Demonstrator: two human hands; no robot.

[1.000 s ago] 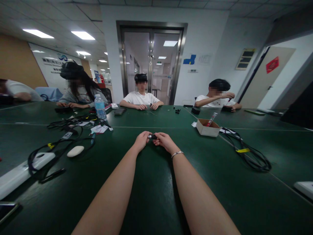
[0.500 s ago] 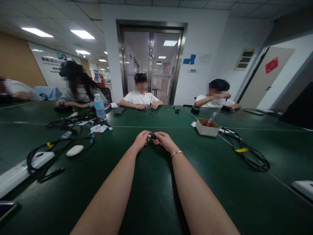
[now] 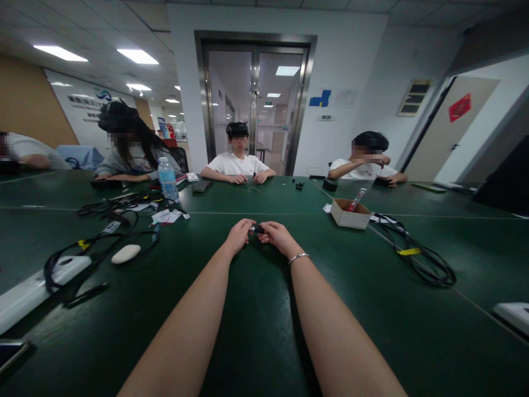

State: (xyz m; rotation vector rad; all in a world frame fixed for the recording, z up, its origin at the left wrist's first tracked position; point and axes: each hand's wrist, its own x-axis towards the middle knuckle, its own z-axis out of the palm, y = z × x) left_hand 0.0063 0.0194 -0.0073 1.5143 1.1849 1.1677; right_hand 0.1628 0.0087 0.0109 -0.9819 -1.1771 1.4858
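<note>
I saw left hand (image 3: 238,237) and right hand (image 3: 279,238) pinching a small black part (image 3: 258,229), mid-frame, largely hidden; bare counter (image 3: 256,309) lay below.

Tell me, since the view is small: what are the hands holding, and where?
A small black object, pinched at its ends between the left hand and right hand; what it is cannot be told.

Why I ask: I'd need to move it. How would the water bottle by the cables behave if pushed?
The water bottle stands tall and narrow, so a high push would probably tip it. It looks like thin clear plastic, likely light. Being round, it might roll toward the cables.
</note>
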